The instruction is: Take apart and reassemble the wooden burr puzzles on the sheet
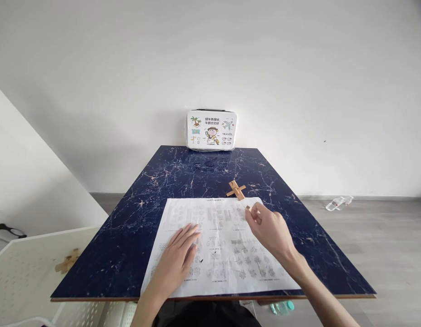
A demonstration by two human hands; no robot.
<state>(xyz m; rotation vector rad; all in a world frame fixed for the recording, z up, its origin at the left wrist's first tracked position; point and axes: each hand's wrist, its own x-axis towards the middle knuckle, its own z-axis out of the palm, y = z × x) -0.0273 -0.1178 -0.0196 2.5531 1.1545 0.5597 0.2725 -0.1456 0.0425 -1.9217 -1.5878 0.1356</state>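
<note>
A large white printed sheet [224, 240] with rows of small diagrams lies on the dark blue marbled table [128, 227]. My left hand [178, 256] rests flat on the sheet's left part, fingers stretched out. My right hand [270, 229] hovers over the sheet's upper right part, fingers pinched on a small brown piece [247, 207]. Just beyond the sheet's far edge lies a wooden cross-shaped piece [236, 189].
A white box with cartoon travel pictures [211, 130] stands at the table's far edge against the wall. A white perforated cart [29, 268] with wooden pieces [67, 262] stands at the left. A plastic bottle [338, 203] lies on the floor at the right.
</note>
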